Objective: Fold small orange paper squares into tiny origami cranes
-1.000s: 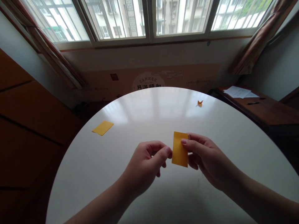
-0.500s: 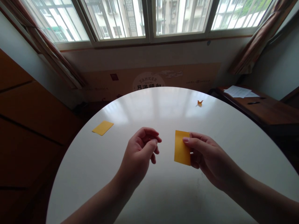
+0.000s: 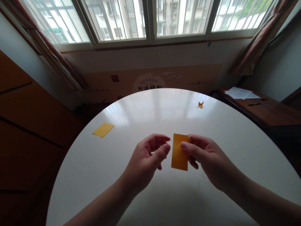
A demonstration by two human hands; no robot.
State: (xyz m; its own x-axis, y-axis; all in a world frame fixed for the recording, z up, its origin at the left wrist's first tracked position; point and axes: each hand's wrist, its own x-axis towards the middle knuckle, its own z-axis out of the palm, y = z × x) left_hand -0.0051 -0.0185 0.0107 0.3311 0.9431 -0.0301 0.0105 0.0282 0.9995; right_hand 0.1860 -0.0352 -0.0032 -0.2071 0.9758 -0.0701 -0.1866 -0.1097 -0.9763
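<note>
My right hand [image 3: 203,153] pinches a yellow-orange rectangle of paper [image 3: 179,158] by its right edge, thumb on the near face and fingers behind. The paper stands upright above the white table [image 3: 174,201]. Just left of it, my left hand [image 3: 149,157] is empty, with its thumb and index finger apart and the other fingers curled. A small gap separates its fingertips from the paper's left edge. A second piece of yellow paper [image 3: 103,129] lies flat on the left of the table.
A small folded orange paper figure [image 3: 200,104] sits toward the table's far right. Beyond the rounded edge stands a brown printed cardboard panel [image 3: 122,81] below the window. White sheets [image 3: 240,93] lie on a wooden cabinet [image 3: 277,108] at the right.
My left hand has moved right, closer to the paper, and its thumb and index finger point toward it. My right hand has shifted the paper slightly left and turned it a little.
</note>
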